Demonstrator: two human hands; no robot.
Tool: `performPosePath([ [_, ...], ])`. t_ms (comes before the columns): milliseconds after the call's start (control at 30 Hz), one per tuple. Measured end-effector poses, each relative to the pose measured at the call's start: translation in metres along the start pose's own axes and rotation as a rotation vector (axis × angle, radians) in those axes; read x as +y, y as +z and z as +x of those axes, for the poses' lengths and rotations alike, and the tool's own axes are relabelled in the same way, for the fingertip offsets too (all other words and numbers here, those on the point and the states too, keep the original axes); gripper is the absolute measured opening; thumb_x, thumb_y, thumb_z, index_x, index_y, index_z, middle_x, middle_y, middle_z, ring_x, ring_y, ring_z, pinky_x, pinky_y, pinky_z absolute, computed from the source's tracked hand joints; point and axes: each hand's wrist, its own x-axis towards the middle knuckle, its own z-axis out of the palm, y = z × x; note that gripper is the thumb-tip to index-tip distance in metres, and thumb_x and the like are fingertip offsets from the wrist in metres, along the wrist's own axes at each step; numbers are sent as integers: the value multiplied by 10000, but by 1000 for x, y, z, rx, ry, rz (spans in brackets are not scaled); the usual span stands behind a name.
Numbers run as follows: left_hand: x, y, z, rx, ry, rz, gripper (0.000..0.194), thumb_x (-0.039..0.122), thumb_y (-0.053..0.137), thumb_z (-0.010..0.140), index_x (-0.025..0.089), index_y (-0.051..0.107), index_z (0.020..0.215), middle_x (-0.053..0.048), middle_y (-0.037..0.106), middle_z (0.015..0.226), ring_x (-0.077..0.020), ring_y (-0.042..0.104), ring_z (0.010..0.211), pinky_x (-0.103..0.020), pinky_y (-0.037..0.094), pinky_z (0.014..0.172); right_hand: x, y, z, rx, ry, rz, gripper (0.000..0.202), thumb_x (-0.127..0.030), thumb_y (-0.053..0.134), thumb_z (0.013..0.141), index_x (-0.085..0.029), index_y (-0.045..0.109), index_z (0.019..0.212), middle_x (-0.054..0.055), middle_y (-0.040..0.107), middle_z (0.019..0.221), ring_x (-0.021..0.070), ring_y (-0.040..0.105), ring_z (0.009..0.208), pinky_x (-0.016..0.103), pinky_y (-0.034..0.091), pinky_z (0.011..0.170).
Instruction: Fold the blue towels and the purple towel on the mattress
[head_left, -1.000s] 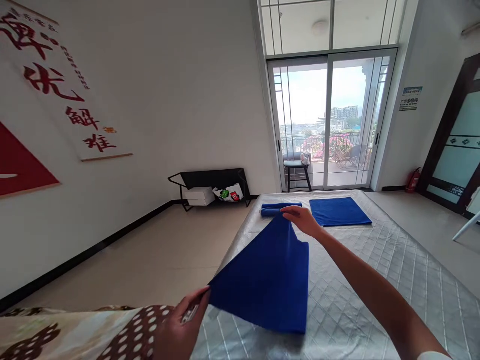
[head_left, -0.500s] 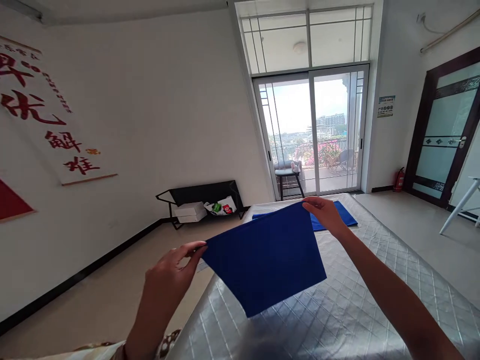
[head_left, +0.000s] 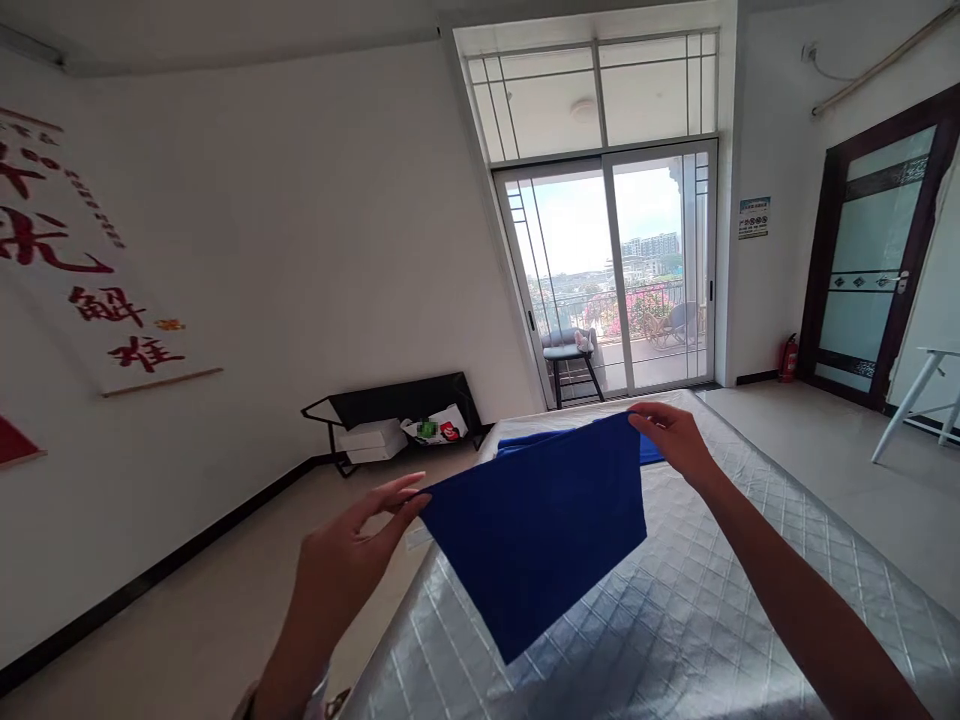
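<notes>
A piece of dark blue cloth (head_left: 544, 520) hangs stretched between my two hands above the bed-like padded surface. My left hand (head_left: 352, 560) pinches its upper left corner between thumb and fingers. At the upper right corner, my right hand (head_left: 675, 440) has the same kind of pinch. The cloth's lower edge hangs free and slants down to the left. Behind it, more blue fabric (head_left: 654, 449) lies on the far part of the silver quilted surface (head_left: 720, 590), partly hidden by the held cloth.
A black low rack (head_left: 397, 400) with white boxes (head_left: 371, 442) stands by the left wall. Sliding glass doors (head_left: 607, 280) are straight ahead, a dark stool (head_left: 570, 360) near them. On the right are a fire extinguisher (head_left: 787, 358), a dark-framed door (head_left: 874, 270) and a white stool (head_left: 911, 400).
My right hand has moved slightly right and the cloth has swung, its lower left corner now hanging lower. Both hands keep their pinch. The view has shifted a little.
</notes>
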Motion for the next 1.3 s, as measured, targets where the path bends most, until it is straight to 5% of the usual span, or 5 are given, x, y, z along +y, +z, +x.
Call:
performPosePath([
  [200,16,10,-3,-140,54,-104,502,748,582,784,283,763,838,18,782,797,-183,719,684,-244,553,642,-4,-17,-11,30,157,101,461,-590,784,684,-209,760,942,-72,529,474,108,485,405,243,419,377],
  [633,132,44,-75,-483,412,-733,195,257,542,974,247,734,1009,-17,696,781,-127,642,699,-216,530,671,-5,-43,24,390,-70,31,381,-498,744,769,-202,713,1007,44,756,896,196,727,788,367,591,796],
  [833,72,75,-105,-451,57,-633,214,405,612,913,249,754,883,-15,728,790,-156,677,721,-238,550,712,67,51,43,-27,91,-130,212,-365,649,847,-244,714,1009,2,761,850,175,728,790,335,567,808],
  [1033,-38,132,-188,-583,-375,-461,403,585,565,815,219,728,863,-19,738,728,-200,695,710,-248,524,673,139,139,-25,-379,259,-248,150,-182,625,823,-200,744,914,9,742,738,195,723,738,301,562,708],
  [1300,-82,137,-233,-779,-419,-275,382,498,467,860,230,713,978,-13,726,735,-194,689,712,-233,485,705,140,81,-100,-609,244,-358,165,-172,610,818,-203,768,858,38,747,921,203,700,844,312,534,806],
])
